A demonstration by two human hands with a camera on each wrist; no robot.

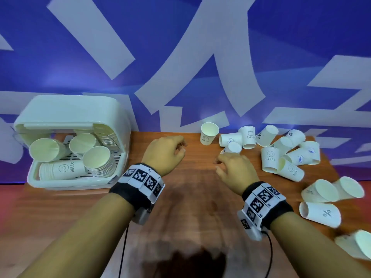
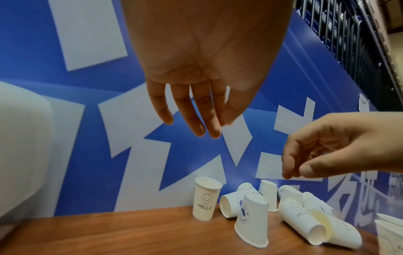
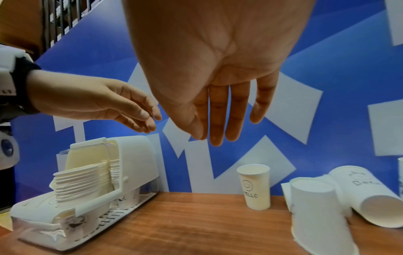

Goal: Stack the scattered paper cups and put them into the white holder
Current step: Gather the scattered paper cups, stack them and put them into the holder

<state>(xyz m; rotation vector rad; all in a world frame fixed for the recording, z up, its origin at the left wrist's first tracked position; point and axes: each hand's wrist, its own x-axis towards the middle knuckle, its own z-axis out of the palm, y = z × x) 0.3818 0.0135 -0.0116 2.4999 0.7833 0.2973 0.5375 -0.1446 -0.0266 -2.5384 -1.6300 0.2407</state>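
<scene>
We saw a reddish-brown wood-grain tabletop point(image 1: 192, 189) set against a blue backdrop point(image 1: 180, 37) printed with large pale angular shapes. Above the backdrop's edge, in the wrist views, a dark metal railing point(image 2: 340, 34) ran beside a brownish surface, too blurred to identify.

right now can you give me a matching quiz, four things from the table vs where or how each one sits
Things:
1. holder
2. upright HELLO cup
3. % cup
4. left hand

States:
a. lying on its side, near right edge
b. empty, over the table
c. far left, stacks inside
d. standing mouth up, by the wall

Pairs: 1-c, 2-d, 3-a, 4-b
</scene>
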